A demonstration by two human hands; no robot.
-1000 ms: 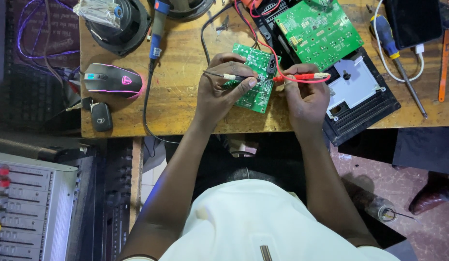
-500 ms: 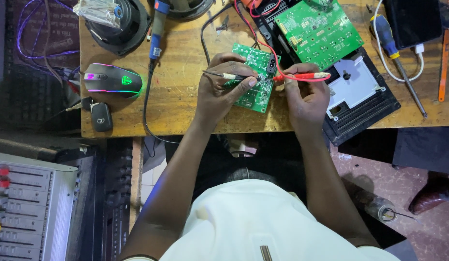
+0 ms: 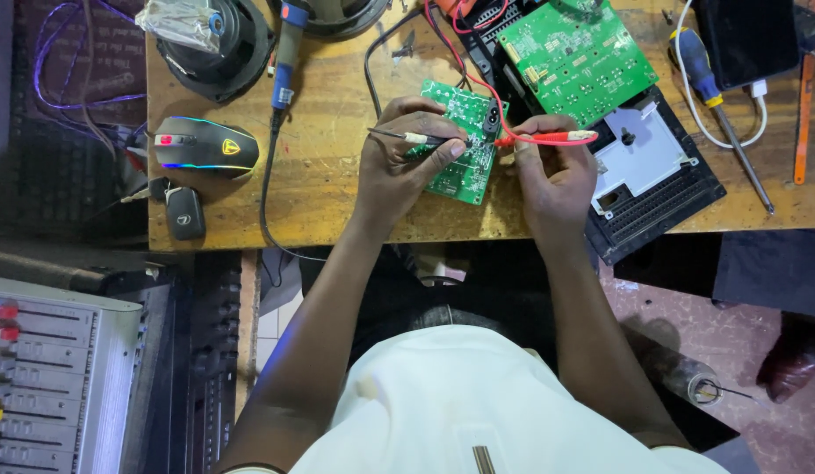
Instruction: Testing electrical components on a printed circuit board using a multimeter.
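Probing underway, not finished. Small green board (image 3: 460, 149) flat on wooden bench (image 3: 337, 202), near front edge. Left hand (image 3: 403, 167) pinching black probe (image 3: 407, 137), tip on board. Right hand (image 3: 552, 175) gripping red probe (image 3: 548, 138) at board's rt edge. Larger green board (image 3: 579, 57) behind, untouched.

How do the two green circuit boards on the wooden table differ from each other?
The small board is narrow, while the large board is wide and nearly square. The small board lies directly on the table; the large board rests on a black casing. The left hand and right hand touch probes to the small board; the large board is untouched. Both are green and lie tilted to the table's edge.
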